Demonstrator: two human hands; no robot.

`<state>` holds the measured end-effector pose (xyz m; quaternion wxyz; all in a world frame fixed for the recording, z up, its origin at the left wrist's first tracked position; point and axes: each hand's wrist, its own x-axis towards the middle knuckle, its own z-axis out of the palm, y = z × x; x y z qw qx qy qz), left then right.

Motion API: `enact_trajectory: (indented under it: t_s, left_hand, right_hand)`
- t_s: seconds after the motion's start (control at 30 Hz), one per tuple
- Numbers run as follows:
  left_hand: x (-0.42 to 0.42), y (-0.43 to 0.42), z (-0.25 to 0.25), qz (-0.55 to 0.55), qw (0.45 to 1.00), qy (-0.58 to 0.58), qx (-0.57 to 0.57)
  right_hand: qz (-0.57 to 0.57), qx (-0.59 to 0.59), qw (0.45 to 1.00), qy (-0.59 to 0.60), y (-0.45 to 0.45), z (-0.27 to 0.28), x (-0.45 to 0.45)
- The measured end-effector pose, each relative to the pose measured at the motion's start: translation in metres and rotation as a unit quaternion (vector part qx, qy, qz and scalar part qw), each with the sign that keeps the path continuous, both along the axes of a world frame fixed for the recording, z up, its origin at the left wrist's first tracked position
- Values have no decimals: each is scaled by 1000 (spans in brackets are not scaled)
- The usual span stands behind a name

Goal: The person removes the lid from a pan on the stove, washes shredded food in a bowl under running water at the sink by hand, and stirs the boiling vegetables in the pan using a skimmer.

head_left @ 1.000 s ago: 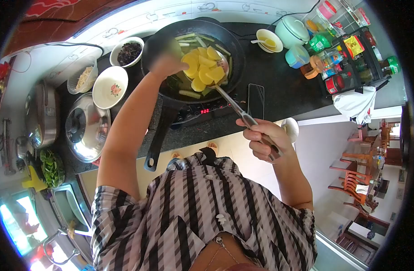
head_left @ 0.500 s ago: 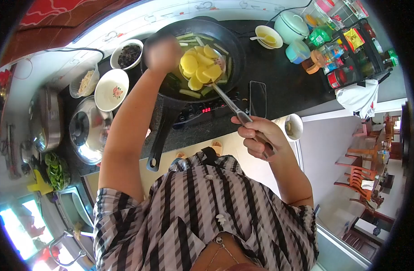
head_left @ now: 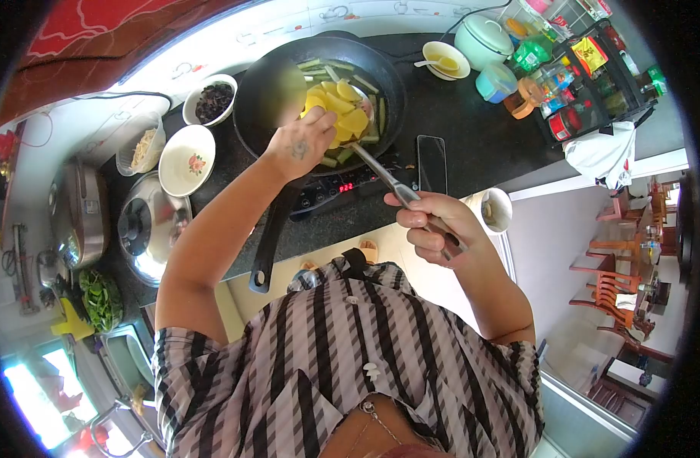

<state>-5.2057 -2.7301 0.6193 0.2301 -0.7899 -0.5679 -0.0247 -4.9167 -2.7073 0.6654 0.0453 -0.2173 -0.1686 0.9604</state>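
My right hand (head_left: 435, 225) is wrapped round the metal handle of a skimmer (head_left: 382, 172). Yellow potato slices (head_left: 352, 124) lie heaped on the skimmer's head, over a black wok (head_left: 398, 107). At the near left edge of the heap is my left hand (head_left: 300, 143), fingers bent and closed on potato slices; its fingertips are partly hidden among them. Pale green strips (head_left: 363, 82) lie in liquid in the wok. A blurred patch covers the wok's left part.
The wok sits on an induction cooker (head_left: 319, 195), its handle pointing toward me. Left stand a bowl of dark food (head_left: 214, 103), a flowered bowl (head_left: 186, 162) and a lid (head_left: 148, 229). Right are a phone (head_left: 432, 164), a small bowl (head_left: 447, 59) and a bottle rack (head_left: 594, 91).
My left hand has come down and right, from the wok's blurred left side to the near edge of the potato slices. My right hand keeps hold of the skimmer, shifted slightly left.
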Motion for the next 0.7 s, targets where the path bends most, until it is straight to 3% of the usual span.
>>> enact_trajectory:
  t_s: [0.53,0.7]
  left_hand:
    - [-7,11,-7,29,999,-22,-21]
    - [-7,-14,23,56,991,-113,40]
  right_hand:
    - [8,0,1000,-18,-2,-2,-6]
    - [15,9,999,-27,4,0,-13]
